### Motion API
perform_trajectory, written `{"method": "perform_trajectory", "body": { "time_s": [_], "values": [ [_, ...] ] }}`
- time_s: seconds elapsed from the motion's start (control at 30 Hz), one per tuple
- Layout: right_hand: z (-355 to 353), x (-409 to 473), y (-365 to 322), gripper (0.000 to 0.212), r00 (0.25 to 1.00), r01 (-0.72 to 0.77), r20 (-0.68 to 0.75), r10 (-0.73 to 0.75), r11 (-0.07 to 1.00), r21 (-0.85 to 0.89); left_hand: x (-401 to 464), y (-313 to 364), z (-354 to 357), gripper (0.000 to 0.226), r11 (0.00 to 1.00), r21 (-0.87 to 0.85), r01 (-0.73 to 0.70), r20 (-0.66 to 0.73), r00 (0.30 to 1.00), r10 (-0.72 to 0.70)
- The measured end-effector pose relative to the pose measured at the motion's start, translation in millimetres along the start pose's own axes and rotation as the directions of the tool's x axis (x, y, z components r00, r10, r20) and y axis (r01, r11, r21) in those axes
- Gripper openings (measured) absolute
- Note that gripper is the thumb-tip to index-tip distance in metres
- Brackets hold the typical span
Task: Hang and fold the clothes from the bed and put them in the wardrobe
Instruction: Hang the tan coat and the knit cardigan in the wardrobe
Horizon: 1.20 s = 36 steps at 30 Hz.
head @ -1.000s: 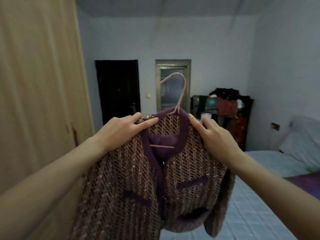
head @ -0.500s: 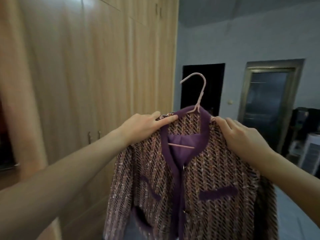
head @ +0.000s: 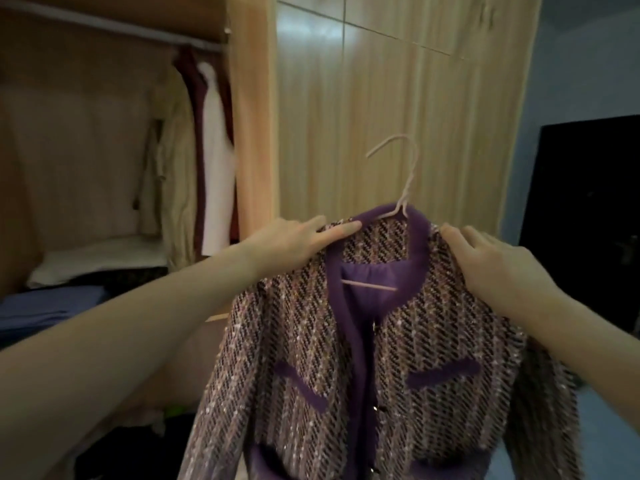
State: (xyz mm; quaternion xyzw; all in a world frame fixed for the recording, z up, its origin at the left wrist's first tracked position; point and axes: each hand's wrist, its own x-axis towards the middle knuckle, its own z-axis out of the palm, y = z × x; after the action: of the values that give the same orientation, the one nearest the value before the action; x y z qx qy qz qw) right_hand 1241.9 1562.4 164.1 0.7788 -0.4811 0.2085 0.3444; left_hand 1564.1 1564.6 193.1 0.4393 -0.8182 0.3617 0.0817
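Both arms are stretched forward; left hand [head: 294, 242] and right hand [head: 498, 265] each pinch a shoulder of the jacket [head: 374, 341] on its hanger [head: 405, 178].

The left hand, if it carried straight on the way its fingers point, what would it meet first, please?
The left hand points rightward along the tweed jacket shoulder, so it would likely meet the purple collar and the pink hanger neck first, before reaching the right hand. Depth is uncertain.
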Motion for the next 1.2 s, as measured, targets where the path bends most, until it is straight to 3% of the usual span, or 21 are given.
{"method": "perform_trajectory", "body": {
  "time_s": [0.33, 0.57, 0.77, 1.03, 1.2],
  "values": [
    [6.0, 63.9, -131.3, 0.056, 0.978, 0.208, -0.003, -0.209, 0.972, 0.108, -142.3, -70.7, -10.8, 0.079, 0.981, 0.126, 0.148, 0.104, 0.981, -0.161],
    [-19.5, 122.3, -243.2, 0.048, 0.936, 0.348, -0.116, -0.332, 0.921, 0.174, -241.2, -152.0, -33.2, 0.084, 0.951, 0.198, 0.237, 0.169, 0.947, -0.271],
    [-32.7, 170.9, -330.3, 0.044, 0.930, 0.345, -0.208, -0.304, 0.917, 0.202, -301.5, -212.8, -46.1, 0.084, 0.904, 0.313, 0.291, 0.158, 0.923, -0.351],
    [-23.2, 219.2, -420.7, 0.047, 0.918, 0.371, -0.220, -0.329, 0.910, 0.187, -357.4, -274.0, -25.8, 0.086, 0.863, 0.399, 0.310, 0.217, 0.883, -0.417],
    [-2.7, 261.4, -453.1, 0.053, 0.892, 0.394, -0.276, -0.358, 0.915, 0.085, -367.5, -317.5, -6.5, 0.080, 0.847, 0.439, 0.299, 0.216, 0.880, -0.422]
  ]
}}
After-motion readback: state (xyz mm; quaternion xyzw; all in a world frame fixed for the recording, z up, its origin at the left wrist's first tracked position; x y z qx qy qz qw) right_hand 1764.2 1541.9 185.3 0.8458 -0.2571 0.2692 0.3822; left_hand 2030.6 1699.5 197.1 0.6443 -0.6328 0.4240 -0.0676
